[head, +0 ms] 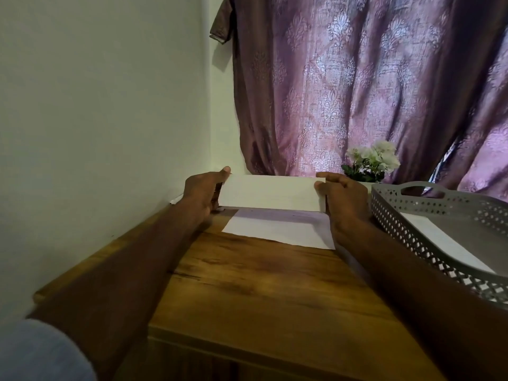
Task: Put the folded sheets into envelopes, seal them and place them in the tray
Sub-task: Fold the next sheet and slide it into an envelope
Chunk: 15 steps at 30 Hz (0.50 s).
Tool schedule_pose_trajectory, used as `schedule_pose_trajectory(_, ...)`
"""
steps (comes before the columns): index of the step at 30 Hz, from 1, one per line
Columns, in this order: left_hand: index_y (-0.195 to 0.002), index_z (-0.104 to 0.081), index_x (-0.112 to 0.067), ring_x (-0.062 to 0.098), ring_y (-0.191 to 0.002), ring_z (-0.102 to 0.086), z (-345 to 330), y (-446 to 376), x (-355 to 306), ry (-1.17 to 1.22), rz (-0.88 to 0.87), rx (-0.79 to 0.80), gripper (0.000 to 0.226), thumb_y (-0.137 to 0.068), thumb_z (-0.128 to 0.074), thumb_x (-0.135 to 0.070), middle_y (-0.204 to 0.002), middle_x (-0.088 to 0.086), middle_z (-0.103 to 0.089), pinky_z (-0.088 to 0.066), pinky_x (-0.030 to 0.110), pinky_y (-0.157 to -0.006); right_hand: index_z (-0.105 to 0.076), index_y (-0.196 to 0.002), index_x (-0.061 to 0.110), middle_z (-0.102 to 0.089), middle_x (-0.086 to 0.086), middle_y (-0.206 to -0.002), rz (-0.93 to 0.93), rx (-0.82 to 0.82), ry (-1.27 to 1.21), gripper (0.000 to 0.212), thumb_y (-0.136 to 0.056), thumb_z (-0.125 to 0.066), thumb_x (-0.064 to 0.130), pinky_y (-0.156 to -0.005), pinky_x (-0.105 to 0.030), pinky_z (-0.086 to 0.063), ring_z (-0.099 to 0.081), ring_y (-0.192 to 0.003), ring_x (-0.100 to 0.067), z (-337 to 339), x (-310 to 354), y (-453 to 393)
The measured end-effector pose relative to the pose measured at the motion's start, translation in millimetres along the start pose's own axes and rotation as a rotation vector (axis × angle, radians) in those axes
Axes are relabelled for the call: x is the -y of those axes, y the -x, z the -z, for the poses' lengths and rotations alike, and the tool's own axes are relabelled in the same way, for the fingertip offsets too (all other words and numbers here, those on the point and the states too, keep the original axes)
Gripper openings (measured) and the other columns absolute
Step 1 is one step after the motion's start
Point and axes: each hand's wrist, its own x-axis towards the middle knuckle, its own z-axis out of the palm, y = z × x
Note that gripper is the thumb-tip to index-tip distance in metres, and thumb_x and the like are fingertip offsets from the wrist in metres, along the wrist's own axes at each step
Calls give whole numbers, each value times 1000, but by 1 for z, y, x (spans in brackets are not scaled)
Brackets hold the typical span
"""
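envelope (270,193) held by left hand (202,192), right hand (342,200).

Envelope (270,194): matt white paper, smooth. Table (261,284): wood-grain top w/ slight sheen. Tray (428,215): grey perforated plastic, matt. Curtain (357,86): purple cloth, embossed pattern, faintly shiny. Wall (96,105): matt paint.

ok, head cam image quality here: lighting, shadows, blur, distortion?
Head view: dim and warm, with backlight glowing through the purple patterned curtain. The white envelope held between the left hand and right hand casts a shadow on the white paper beneath. Wide-angle bending shows in the grey perforated tray. Forearms are soft and underexposed.
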Motion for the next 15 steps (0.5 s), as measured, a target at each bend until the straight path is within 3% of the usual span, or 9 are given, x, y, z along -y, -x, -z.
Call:
schedule_pose_trajectory(3, -110, -71, -11, 33, -102, -74, 1, 3, -2, 38, 35, 75, 43, -87, -79, -46, -106, 9, -79, -59, 49, -93, -78, -94, 21, -66, 0, -72, 4, -35, -30, 24, -85, -69, 1, -39, -18, -36, -46, -50, -8, 3, 1, 0)
schedule_pose_trajectory(6, -116, -70, -5, 21, -82, -77, 0, 8, -3, 22, 35, 176, 41, -89, -80, -34, -93, 6, -79, -63, 37, -69, -77, -101, 19, -64, 0, -73, 7, -63, -17, 22, -88, -68, 3, -39, -17, -38, -47, -50, -7, 3, 2, 0)
schedule_pose_trajectory(8, -111, -72, -6, 16, -68, -72, -3, 9, -1, -23, -4, 129, 28, -91, -79, -24, -85, 4, -74, -63, 35, -65, -76, -109, 19, -68, 1, -87, 24, -56, 29, 22, -89, -73, 9, -52, -14, -48, -56, -64, -6, 1, 2, 2)
schedule_pose_trajectory(10, -101, -73, -13, 21, -78, -67, -4, 10, -1, -56, -39, 56, 17, -92, -79, -26, -95, 6, -71, -65, 44, -79, -74, -114, 18, -70, -3, -106, 25, -26, 57, 26, -88, -79, 15, -72, -23, -56, -62, -80, -9, -3, 0, 4)
schedule_pose_trajectory(12, -94, -74, -17, 27, -89, -68, -3, 15, -3, -60, -64, 3, 12, -91, -80, -27, -105, 8, -72, -64, 52, -84, -73, -115, 15, -71, -8, -108, 40, 2, 118, 29, -87, -80, 15, -70, -28, -54, -60, -75, -10, -8, 5, 10)
schedule_pose_trajectory(15, -101, -76, -12, 32, -86, -73, -1, 28, -3, -129, -173, -89, 17, -91, -79, -26, -110, 7, -72, -66, 41, -63, -74, -111, 14, -70, -8, -101, 79, 11, 227, 26, -86, -80, 12, -58, -20, -48, -56, -67, -6, -13, 15, 19)
